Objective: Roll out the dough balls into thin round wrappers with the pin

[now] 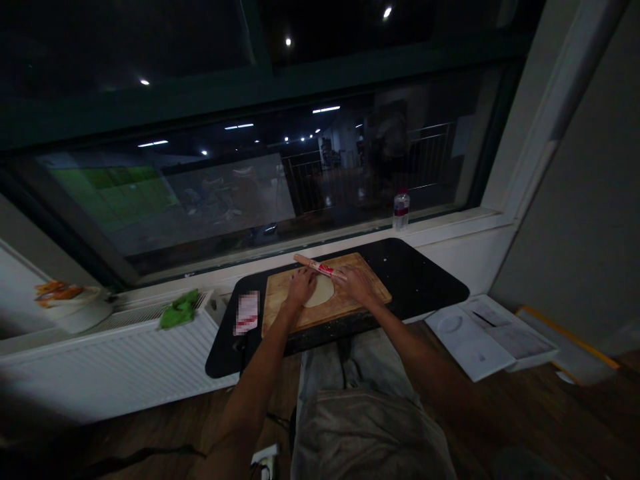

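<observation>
A thin, pale round of dough (320,291) lies on a wooden cutting board (277,303). Across its far edge rests a wooden rolling pin (320,267) with a red and white label, slanting down to the right. My left hand (302,287) lies on the dough's left side, its fingers stretched out just short of the pin. My right hand (356,283) is at the pin's right end, with its fingers over that end and close to the dough's right edge. How firmly it grips is hard to see in the dim light.
The board sits on a black table (420,273). A phone-sized blurred item (247,312) lies left of the board. On the sill stands a water bottle (401,210). A green cloth (179,309) and a white bowl (75,310) rest by the radiator (125,367). An open white box (490,337) is at right.
</observation>
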Demonstrator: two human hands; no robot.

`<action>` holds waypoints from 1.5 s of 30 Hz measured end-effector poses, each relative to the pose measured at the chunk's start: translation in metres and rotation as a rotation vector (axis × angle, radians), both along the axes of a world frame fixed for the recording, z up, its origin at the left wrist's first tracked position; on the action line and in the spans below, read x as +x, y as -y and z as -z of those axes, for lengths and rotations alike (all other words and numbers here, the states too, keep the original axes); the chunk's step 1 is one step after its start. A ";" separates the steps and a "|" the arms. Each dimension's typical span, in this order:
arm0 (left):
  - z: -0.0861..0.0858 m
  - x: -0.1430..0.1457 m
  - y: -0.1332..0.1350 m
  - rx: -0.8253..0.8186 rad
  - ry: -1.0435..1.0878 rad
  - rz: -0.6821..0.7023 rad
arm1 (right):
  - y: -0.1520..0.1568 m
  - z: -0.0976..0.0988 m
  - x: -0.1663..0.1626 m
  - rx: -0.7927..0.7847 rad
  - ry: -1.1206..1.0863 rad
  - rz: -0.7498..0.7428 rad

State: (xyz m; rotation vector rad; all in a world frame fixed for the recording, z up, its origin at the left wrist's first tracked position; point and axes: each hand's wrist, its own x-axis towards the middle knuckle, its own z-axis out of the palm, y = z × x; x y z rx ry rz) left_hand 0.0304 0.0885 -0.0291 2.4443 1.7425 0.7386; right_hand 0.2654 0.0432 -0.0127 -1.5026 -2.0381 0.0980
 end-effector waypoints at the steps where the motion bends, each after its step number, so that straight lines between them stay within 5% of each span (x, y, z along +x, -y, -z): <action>1: 0.000 0.000 0.000 0.001 0.009 0.000 | 0.000 0.000 0.000 0.006 -0.005 0.001; 28: 0.002 -0.005 -0.001 0.026 0.010 0.053 | -0.003 0.003 0.000 -0.017 -0.011 -0.031; 45: -0.013 0.004 0.020 0.054 -0.120 0.009 | 0.001 -0.002 0.000 -0.018 0.014 -0.014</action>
